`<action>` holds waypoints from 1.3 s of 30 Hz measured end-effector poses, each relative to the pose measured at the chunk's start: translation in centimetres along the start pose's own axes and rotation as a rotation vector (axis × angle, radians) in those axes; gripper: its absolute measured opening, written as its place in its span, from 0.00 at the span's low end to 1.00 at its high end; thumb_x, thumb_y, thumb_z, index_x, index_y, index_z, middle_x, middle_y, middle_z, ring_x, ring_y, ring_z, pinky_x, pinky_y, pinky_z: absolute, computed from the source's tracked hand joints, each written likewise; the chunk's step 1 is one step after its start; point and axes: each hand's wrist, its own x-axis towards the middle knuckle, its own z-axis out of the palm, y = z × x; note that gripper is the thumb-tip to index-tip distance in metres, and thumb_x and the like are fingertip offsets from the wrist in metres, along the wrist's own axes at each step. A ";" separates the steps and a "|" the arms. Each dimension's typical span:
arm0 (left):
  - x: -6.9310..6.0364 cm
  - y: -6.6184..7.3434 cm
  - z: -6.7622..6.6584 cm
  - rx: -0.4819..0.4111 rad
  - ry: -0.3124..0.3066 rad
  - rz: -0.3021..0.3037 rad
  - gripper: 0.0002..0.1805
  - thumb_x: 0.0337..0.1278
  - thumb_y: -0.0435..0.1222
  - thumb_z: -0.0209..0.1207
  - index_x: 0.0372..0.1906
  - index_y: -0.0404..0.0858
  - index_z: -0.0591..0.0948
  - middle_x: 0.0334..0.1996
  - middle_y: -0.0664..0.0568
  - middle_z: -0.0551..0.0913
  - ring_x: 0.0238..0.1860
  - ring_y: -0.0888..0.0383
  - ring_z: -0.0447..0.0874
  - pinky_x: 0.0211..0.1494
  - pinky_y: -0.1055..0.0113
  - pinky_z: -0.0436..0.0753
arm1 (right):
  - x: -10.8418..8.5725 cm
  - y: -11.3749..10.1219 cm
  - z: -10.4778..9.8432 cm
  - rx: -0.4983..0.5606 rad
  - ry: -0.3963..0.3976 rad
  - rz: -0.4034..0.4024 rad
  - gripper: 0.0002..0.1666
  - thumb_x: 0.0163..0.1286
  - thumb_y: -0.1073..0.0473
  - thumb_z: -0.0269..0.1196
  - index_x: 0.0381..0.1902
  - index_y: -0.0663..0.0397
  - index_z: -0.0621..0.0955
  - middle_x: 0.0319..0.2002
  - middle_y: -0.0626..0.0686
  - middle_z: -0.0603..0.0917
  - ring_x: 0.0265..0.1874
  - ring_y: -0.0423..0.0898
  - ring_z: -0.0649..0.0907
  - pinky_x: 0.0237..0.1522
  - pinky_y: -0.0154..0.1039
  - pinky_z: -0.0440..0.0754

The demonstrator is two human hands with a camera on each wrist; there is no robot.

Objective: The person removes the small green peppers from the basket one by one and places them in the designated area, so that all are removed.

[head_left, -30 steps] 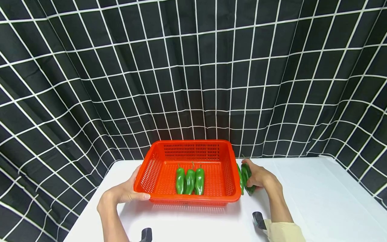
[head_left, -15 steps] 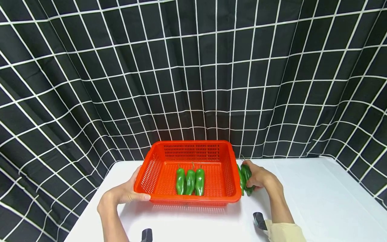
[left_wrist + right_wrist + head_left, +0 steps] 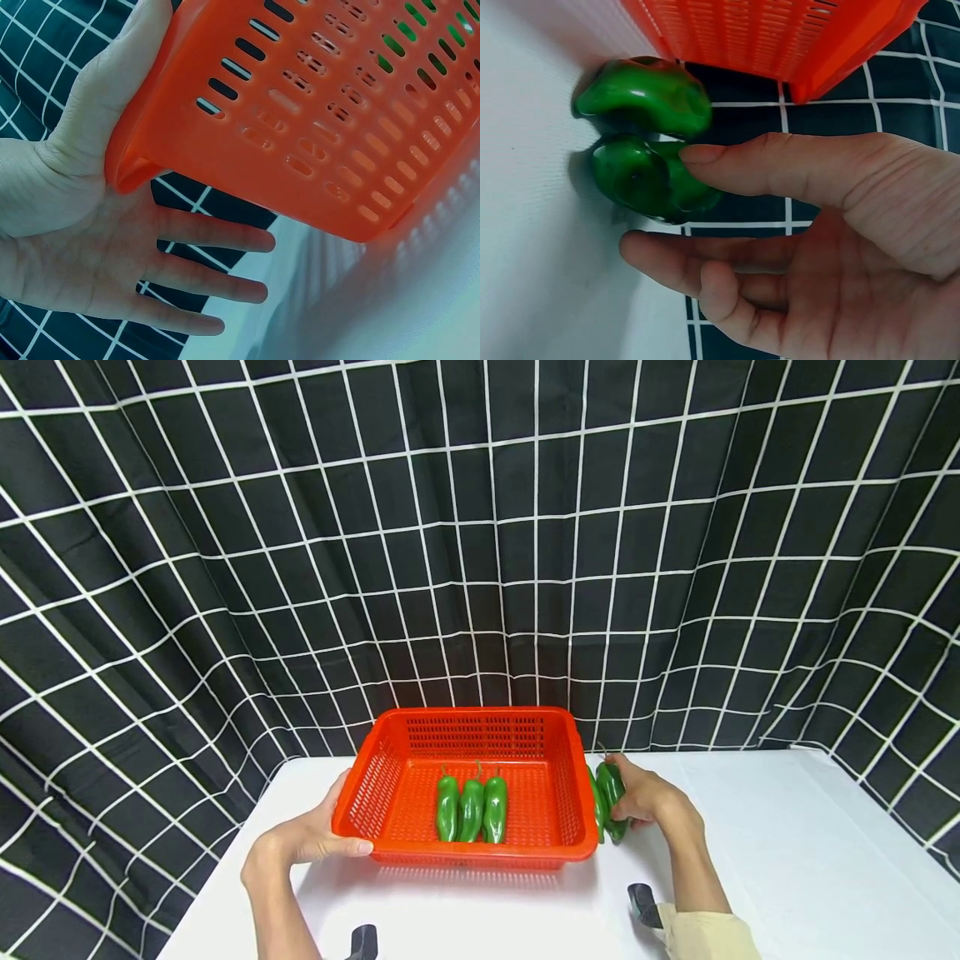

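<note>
In the head view, my left hand [image 3: 296, 843] cups the near left corner of a red plastic basket [image 3: 465, 852], thumb along the rim. The left wrist view shows several straight, spread fingers [image 3: 214, 285] below the rim. Three green chili peppers [image 3: 471, 810] lie side by side inside the basket. On the table, right of the basket, my right hand [image 3: 648, 797] is at a green chili pepper [image 3: 611, 785], its thumb against it. In the right wrist view the fingers stand apart from that pepper [image 3: 634, 176]. Another green chili pepper [image 3: 645, 97] lies between it and the basket.
A white table [image 3: 787, 852] spreads under everything, extending to the right. Behind and at the sides hangs a black cloth [image 3: 480, 552] with a white grid. Dark wrist devices [image 3: 641, 902] are strapped below both hands.
The pepper at my right hand moved left, up against the one beside the basket. My right hand then shifted slightly right and its grip loosened. The left hand and basket stay put.
</note>
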 end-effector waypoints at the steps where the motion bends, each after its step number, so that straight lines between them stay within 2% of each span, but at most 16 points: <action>1: 0.0 0.0 0.0 -0.001 0.001 0.000 0.74 0.42 0.55 0.79 0.85 0.52 0.39 0.78 0.43 0.64 0.74 0.41 0.66 0.71 0.32 0.75 | -0.1 -0.1 -0.1 -0.011 0.005 -0.005 0.53 0.54 0.75 0.71 0.76 0.55 0.62 0.48 0.67 0.80 0.36 0.55 0.86 0.38 0.47 0.91; 5: 0.0 0.0 0.0 -0.002 0.000 0.001 0.74 0.42 0.55 0.79 0.85 0.52 0.39 0.78 0.42 0.64 0.74 0.40 0.66 0.71 0.32 0.74 | -0.6 -0.6 -0.6 -0.081 0.032 -0.010 0.52 0.56 0.71 0.71 0.77 0.54 0.62 0.45 0.66 0.83 0.33 0.54 0.87 0.35 0.45 0.85; 10: 0.0 0.1 -0.1 0.001 -0.003 0.006 0.74 0.41 0.56 0.79 0.85 0.52 0.39 0.78 0.42 0.64 0.74 0.40 0.66 0.71 0.32 0.74 | -1.3 -1.4 -1.3 -0.143 0.082 -0.010 0.50 0.60 0.67 0.70 0.78 0.54 0.61 0.45 0.66 0.85 0.34 0.53 0.87 0.38 0.51 0.84; 13: 0.0 0.0 -0.1 -0.002 -0.012 0.015 0.74 0.42 0.55 0.79 0.85 0.52 0.39 0.78 0.42 0.64 0.74 0.40 0.65 0.72 0.32 0.73 | -1.8 -2.0 -1.6 -0.172 0.123 -0.021 0.48 0.62 0.66 0.70 0.78 0.56 0.62 0.53 0.72 0.83 0.42 0.61 0.86 0.42 0.61 0.86; 17: 0.0 0.1 -0.1 -0.011 -0.015 0.019 0.73 0.42 0.54 0.79 0.85 0.51 0.39 0.78 0.42 0.63 0.75 0.40 0.65 0.73 0.32 0.72 | -2.5 -2.7 -2.0 -0.214 0.169 -0.038 0.47 0.63 0.65 0.70 0.77 0.56 0.64 0.66 0.76 0.75 0.55 0.70 0.82 0.48 0.70 0.85; 23: 0.0 0.2 -0.1 -0.017 -0.012 0.015 0.74 0.42 0.54 0.79 0.85 0.50 0.39 0.78 0.42 0.64 0.74 0.40 0.65 0.73 0.32 0.73 | -3.4 -3.8 -2.3 -0.233 0.207 -0.059 0.45 0.65 0.64 0.69 0.77 0.56 0.65 0.68 0.75 0.75 0.54 0.70 0.83 0.49 0.70 0.85; 25: 0.0 0.2 -0.1 -0.012 -0.010 0.016 0.74 0.42 0.54 0.79 0.85 0.50 0.39 0.78 0.42 0.64 0.74 0.41 0.65 0.72 0.33 0.74 | -3.7 -4.1 -2.3 -0.228 0.216 -0.064 0.44 0.65 0.64 0.69 0.77 0.55 0.65 0.67 0.75 0.75 0.58 0.73 0.81 0.50 0.72 0.84; 30: 0.0 0.2 -0.1 -0.004 -0.006 0.009 0.74 0.42 0.54 0.79 0.85 0.51 0.39 0.77 0.42 0.64 0.74 0.40 0.65 0.72 0.32 0.74 | -4.3 -4.8 -2.0 -0.207 0.236 -0.101 0.42 0.66 0.64 0.67 0.76 0.56 0.67 0.58 0.71 0.82 0.55 0.70 0.80 0.46 0.68 0.86; 35: 0.0 0.2 -0.1 -0.008 -0.008 0.008 0.73 0.42 0.55 0.79 0.85 0.51 0.39 0.77 0.42 0.65 0.74 0.41 0.66 0.71 0.33 0.75 | -4.5 -5.5 -1.6 -0.189 0.260 -0.160 0.39 0.66 0.66 0.66 0.75 0.57 0.69 0.49 0.64 0.85 0.44 0.58 0.82 0.37 0.54 0.86; 39: 0.0 0.2 -0.2 -0.007 -0.004 0.012 0.73 0.42 0.55 0.79 0.85 0.51 0.39 0.77 0.42 0.65 0.74 0.41 0.66 0.71 0.33 0.75 | -4.4 -6.0 -1.4 -0.194 0.280 -0.211 0.37 0.66 0.67 0.64 0.74 0.57 0.71 0.42 0.60 0.85 0.38 0.53 0.81 0.32 0.46 0.83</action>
